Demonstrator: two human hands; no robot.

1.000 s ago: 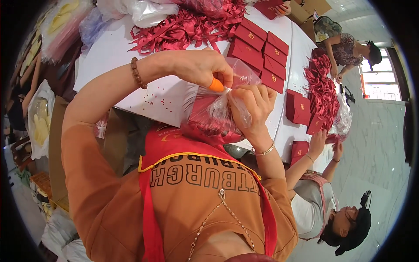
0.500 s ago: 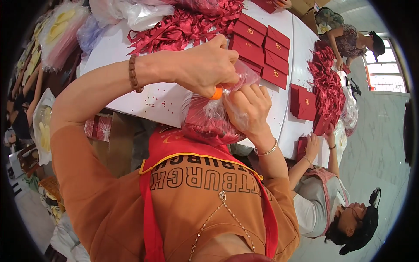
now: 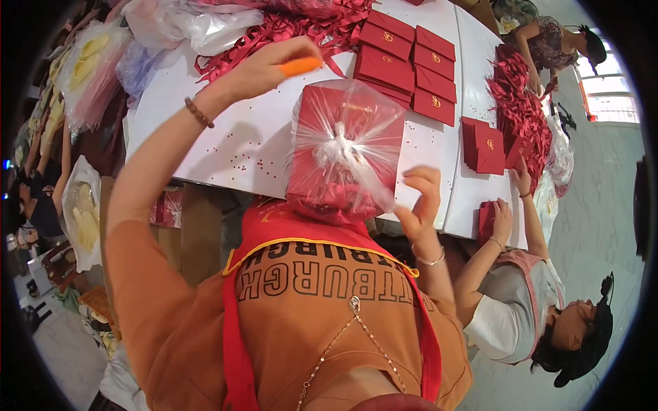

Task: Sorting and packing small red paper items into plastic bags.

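A clear plastic bag packed with red items stands at the table's near edge, against my apron. Its top is tied in a white-looking knot, and creases fan out from it. My left hand hovers beyond the bag's far left corner, fingers loosely bent and holding nothing. An orange sleeve appears to cover its thumb. Beside the bag's right side is my right hand, fingers curved and apart. Its thumb is close to the bag's right corner; whether they touch I cannot tell.
Red envelope-like pouches lie in stacks on the white table, behind the bag. Red ribbons heap at the back, more at right. Cardboard boxes stand below the edge. A co-worker handles pouches at right.
Both hands have let go of the bag's gathered top, which is now knotted. My left hand moved up and left, my right hand slightly right and down. The bag sits flatter.
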